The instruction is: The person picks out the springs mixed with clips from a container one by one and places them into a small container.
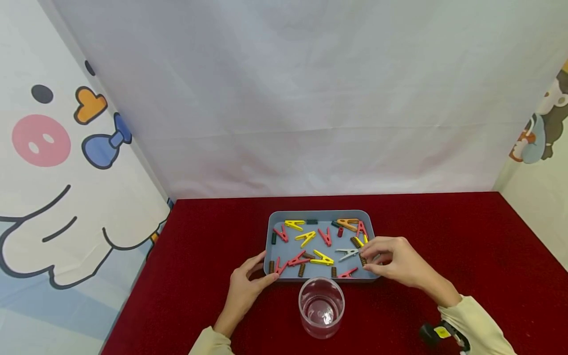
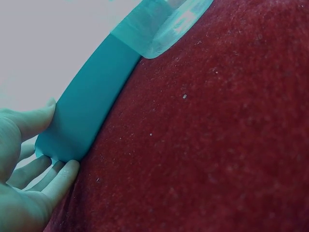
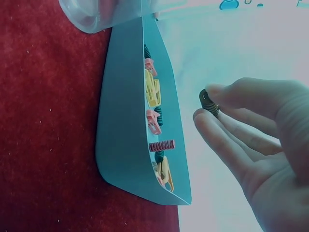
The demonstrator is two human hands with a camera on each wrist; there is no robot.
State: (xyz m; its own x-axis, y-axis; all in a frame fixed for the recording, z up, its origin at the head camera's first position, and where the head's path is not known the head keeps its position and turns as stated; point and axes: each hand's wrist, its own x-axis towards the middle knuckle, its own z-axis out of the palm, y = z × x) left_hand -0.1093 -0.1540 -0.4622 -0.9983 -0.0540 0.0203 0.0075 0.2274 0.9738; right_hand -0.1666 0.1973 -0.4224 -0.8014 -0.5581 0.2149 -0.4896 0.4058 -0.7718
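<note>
Over the right end of a shallow grey-blue tray (image 1: 277, 215), my right hand (image 1: 395, 259) pinches a dark coil spring (image 3: 209, 102) between thumb and fingertips. In the right wrist view the spring is above the tray's rim. My left hand (image 1: 245, 288) grips the tray's front left corner, thumb at the rim and fingers against the end wall. Scattered inside the tray are yellow clips (image 1: 322, 258), red clips (image 1: 325, 236), an orange clip (image 1: 348, 223), a pale grey clip (image 1: 347, 253) and several springs (image 1: 301, 270).
A clear plastic cup (image 1: 321, 315) stands upright just in front of the tray, close to its front wall. Dark red cloth (image 1: 213, 236) covers the table. A white curtain (image 1: 310, 98) hangs behind it, and printed cartoon panels (image 1: 66, 197) flank the sides.
</note>
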